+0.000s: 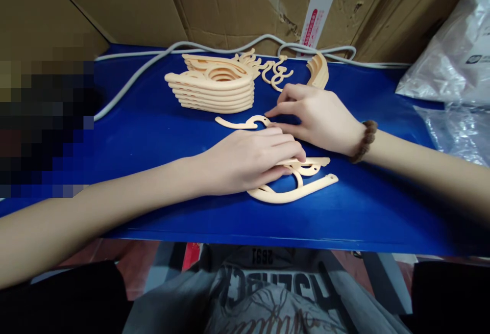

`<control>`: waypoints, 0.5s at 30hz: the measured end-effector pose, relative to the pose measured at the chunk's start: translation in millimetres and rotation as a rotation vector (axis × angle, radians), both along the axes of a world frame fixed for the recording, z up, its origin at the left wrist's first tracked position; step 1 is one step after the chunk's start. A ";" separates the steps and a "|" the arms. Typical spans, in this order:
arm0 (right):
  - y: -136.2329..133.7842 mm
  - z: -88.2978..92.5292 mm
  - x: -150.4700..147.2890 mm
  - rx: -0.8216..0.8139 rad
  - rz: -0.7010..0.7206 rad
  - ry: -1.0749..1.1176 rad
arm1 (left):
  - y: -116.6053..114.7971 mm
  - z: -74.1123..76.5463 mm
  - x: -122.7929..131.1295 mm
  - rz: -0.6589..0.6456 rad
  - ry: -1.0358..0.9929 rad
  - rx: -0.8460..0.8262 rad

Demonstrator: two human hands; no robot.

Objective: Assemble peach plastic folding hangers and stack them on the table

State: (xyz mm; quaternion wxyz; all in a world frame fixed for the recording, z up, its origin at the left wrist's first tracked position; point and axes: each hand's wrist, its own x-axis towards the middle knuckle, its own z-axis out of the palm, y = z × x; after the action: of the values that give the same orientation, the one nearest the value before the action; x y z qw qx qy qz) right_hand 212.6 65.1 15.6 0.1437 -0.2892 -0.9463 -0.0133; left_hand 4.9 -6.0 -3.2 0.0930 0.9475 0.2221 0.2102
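My left hand [248,160] is closed on cream plastic hanger arms near the table's front, its thumb and fingers over their left part. One curved hanger arm [294,195] lies nearest me, and a second arm [316,161] passes under my fingertips. Beyond it, my right hand [319,117], with a brown beaded bracelet [367,140], pinches the right end of a loose curved hanger piece [235,124] on the table. My left knuckles partly hide that contact.
Behind stands a neat stack of hanger parts [214,92], with loose hooks [277,73] beside it and more curved arms [319,70] to the right. A white cable [133,81] crosses the blue tabletop [184,145]. Cardboard [229,7] backs it; plastic bags [447,53] lie right.
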 end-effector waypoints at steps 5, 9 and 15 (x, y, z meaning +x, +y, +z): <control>-0.4 3.1 -6.8 0.033 0.017 -0.058 | 4.6 -0.5 -1.8 0.036 0.016 0.101; -4.9 13.6 12.2 0.017 -0.041 -0.018 | 6.1 1.8 -2.5 0.062 0.029 0.122; -17.2 30.6 60.1 -0.004 -0.181 0.201 | 10.7 4.4 -7.5 0.142 0.031 0.147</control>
State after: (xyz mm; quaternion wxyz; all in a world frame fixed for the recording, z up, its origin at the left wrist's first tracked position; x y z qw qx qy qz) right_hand 272.7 47.8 46.2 0.2356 -0.3737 -0.8971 0.0045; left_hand -2.6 4.7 1.1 0.0048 0.9368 0.2744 0.2171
